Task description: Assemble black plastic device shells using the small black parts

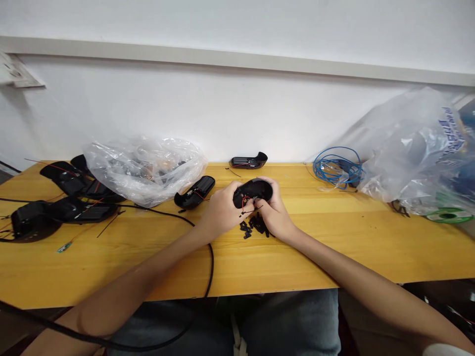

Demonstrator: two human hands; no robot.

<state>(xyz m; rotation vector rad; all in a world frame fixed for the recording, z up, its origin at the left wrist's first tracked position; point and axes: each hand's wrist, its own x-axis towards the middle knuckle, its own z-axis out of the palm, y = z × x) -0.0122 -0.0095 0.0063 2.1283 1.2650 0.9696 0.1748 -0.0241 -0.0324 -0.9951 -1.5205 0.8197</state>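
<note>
Both my hands grip one black plastic housing (256, 188) with a curved, hollow end and thin red and black wires inside. My left hand (224, 210) wraps its left side. Around the right side curls my right hand (273, 210), its thumb pressed into the hollow near the left thumb. Whatever lies under the thumbs is too small to make out. Just below the hands, small black plastic pieces (256, 225) lie in a loose pile on the wooden table (334, 247). A similar black housing (195, 192) with a red wire rests left of my left hand.
Another housing (248, 160) sits by the wall. More wired housings (79, 210) and a small green circuit board (64, 247) are at left. Nearby are a clear plastic bag (144, 165), a black cable (212, 262), a blue wire coil (336, 168), a large bag (408, 148) and a green spool (449, 215).
</note>
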